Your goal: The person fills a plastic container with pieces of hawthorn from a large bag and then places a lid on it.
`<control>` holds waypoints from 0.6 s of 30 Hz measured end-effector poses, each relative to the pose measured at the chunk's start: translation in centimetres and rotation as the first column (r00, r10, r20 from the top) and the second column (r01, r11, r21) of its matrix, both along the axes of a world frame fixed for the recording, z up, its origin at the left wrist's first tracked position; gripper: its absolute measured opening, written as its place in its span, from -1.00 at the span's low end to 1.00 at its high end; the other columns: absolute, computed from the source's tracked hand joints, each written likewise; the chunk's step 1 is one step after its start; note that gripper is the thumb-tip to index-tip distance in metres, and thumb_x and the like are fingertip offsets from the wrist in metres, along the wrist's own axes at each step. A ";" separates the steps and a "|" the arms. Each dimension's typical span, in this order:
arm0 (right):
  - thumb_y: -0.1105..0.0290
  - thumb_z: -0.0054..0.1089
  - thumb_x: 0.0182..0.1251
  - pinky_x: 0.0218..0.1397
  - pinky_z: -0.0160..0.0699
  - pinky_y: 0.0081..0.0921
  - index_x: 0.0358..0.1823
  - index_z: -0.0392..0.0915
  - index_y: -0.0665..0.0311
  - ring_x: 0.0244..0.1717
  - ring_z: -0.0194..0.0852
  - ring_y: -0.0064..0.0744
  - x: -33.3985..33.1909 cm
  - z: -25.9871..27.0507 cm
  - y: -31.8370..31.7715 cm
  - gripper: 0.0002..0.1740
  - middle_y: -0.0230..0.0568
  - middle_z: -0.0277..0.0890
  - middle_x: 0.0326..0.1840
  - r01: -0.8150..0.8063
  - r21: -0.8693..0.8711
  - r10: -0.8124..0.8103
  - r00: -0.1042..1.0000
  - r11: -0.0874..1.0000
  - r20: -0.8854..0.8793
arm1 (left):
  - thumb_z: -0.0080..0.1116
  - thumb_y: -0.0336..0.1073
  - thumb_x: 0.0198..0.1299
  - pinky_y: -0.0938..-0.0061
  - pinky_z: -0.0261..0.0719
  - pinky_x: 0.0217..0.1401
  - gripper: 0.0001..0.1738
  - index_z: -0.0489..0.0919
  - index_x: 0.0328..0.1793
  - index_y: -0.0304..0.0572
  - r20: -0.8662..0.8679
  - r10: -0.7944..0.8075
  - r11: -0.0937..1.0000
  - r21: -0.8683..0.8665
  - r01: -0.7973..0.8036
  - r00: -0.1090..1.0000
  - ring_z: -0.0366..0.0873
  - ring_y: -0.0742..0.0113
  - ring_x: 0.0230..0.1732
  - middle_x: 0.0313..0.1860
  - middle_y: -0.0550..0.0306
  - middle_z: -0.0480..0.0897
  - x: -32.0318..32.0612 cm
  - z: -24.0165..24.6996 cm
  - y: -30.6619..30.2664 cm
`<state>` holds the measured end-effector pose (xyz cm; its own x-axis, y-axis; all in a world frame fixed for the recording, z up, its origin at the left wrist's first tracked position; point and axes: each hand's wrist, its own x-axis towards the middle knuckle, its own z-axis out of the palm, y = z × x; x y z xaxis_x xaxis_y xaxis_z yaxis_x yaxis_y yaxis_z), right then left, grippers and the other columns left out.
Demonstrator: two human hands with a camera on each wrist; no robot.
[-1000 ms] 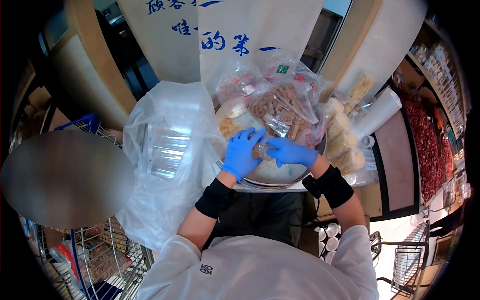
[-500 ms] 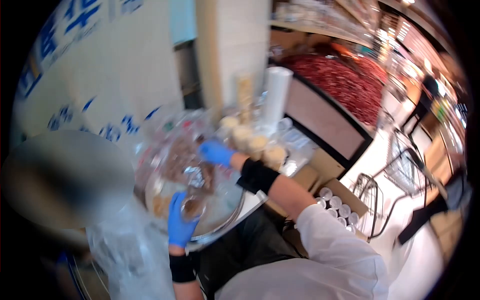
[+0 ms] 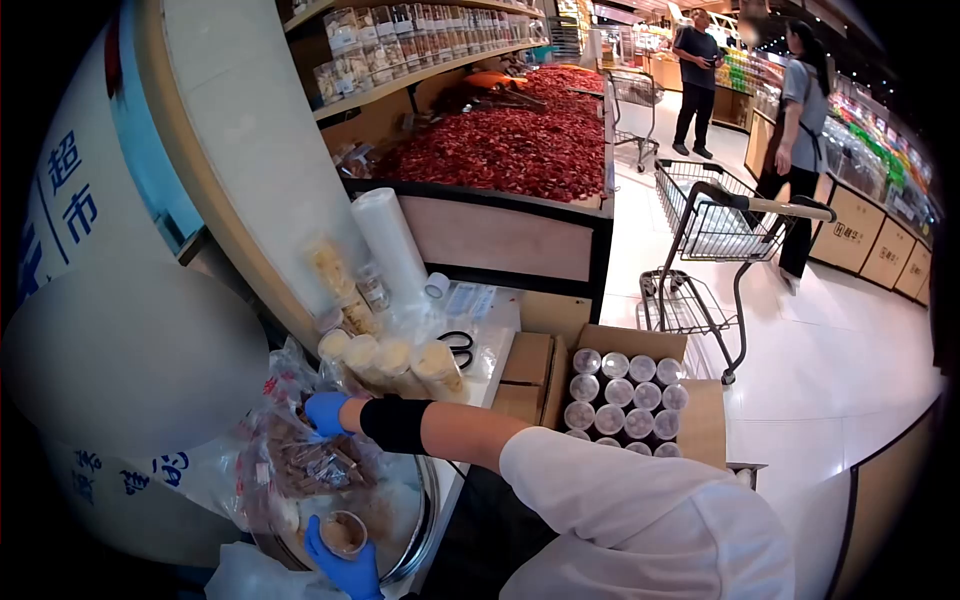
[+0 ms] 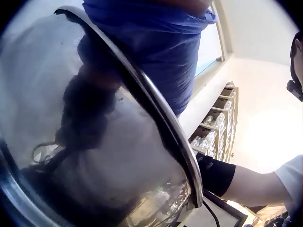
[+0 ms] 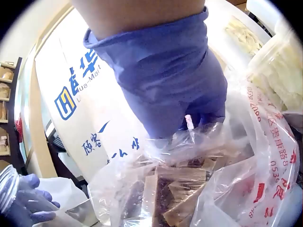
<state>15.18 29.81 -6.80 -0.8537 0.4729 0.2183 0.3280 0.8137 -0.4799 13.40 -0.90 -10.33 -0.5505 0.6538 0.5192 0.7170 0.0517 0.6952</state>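
Note:
My blue-gloved left hand (image 3: 350, 570) grips a clear round cup (image 3: 343, 534) with brown contents over the metal tray (image 3: 428, 520). The right wrist view shows its fingers curled round the clear cup (image 5: 6, 189). In the left wrist view, the tray's rim (image 4: 156, 97) crosses in front of the left glove (image 4: 156, 52). My right hand (image 3: 327, 413) is at the clear plastic bag of brown slab-like pieces (image 3: 320, 463). From the right wrist, the right glove (image 5: 165, 85) reaches down to the crumpled bag (image 5: 265, 156); its fingertips are hidden there.
Tubs of pale pieces (image 3: 437, 368), a white plastic roll (image 3: 388, 240) and black-handled scissors (image 3: 457, 349) stand or lie beyond the tray. A carton of lidded jars (image 3: 628, 400) is to the right, with a shopping cart (image 3: 700, 260) and two people farther off.
The head view has swung right. My hands, together at a clear container a second ago, have separated; the left keeps the cup while the right has moved to the bag.

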 end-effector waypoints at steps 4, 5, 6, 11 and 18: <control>0.31 0.20 0.10 -0.03 0.65 -0.15 -0.24 0.74 0.30 -0.12 0.68 0.12 -0.7 -1.3 0.4 -0.72 0.12 0.68 -0.18 0.108 0.013 -0.108 0.994 0.994 -0.013 | 0.36 -0.41 -0.33 0.15 0.22 0.48 -0.01 0.34 0.43 -0.24 -0.103 -0.035 0.989 -0.149 0.019 0.994 0.30 -0.08 0.38 0.31 -0.09 0.39 -0.9 -0.9 0.0; 0.31 0.20 0.10 -0.03 0.65 -0.15 -0.24 0.74 0.30 -0.12 0.68 0.12 -0.4 -0.9 0.3 -0.72 0.12 0.68 -0.18 0.111 0.012 -0.111 0.994 0.994 -0.014 | 0.36 -0.41 -0.34 0.14 0.22 0.48 0.00 0.34 0.44 -0.23 -0.134 -0.053 0.988 -0.150 0.033 0.990 0.30 -0.09 0.39 0.31 -0.09 0.38 -0.8 -0.7 0.2; 0.30 0.19 0.11 -0.03 0.64 -0.15 -0.23 0.74 0.29 -0.10 0.68 0.12 -0.2 -0.6 0.0 -0.71 0.11 0.69 -0.17 0.135 0.012 -0.135 0.991 0.991 0.006 | 0.36 -0.41 -0.34 0.14 0.22 0.48 0.00 0.34 0.44 -0.23 -0.136 -0.056 0.988 -0.151 0.035 0.989 0.30 -0.09 0.39 0.31 -0.09 0.38 -0.6 -0.4 0.3; 0.28 0.16 0.14 -0.01 0.64 -0.15 -0.22 0.75 0.27 -0.05 0.67 0.10 -1.0 -1.5 1.2 -0.70 0.11 0.68 -0.13 0.091 0.028 -0.094 0.989 0.995 0.116 | 0.38 -0.45 -0.37 0.14 0.22 0.49 0.02 0.35 0.44 -0.19 -0.073 -0.034 0.989 -0.144 0.023 0.997 0.29 -0.11 0.39 0.32 -0.08 0.40 -0.5 -0.3 -0.1; 0.30 0.23 0.07 -0.10 0.65 -0.13 -0.27 0.73 0.29 -0.19 0.68 0.12 -0.3 -2.3 2.1 -0.73 0.08 0.69 -0.24 0.020 0.127 -0.023 0.999 0.992 0.027 | 0.43 -0.41 -0.30 0.16 0.28 0.45 -0.01 0.35 0.43 -0.26 -0.104 -0.057 0.987 -0.159 0.040 0.993 0.31 -0.08 0.37 0.30 -0.11 0.38 -0.9 -0.7 0.0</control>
<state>14.84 31.94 -9.14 -0.8504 0.4614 0.2529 0.3584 0.8598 -0.3638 12.46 -0.89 -11.06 -0.4627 0.7558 0.4632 0.7915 0.1170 0.5998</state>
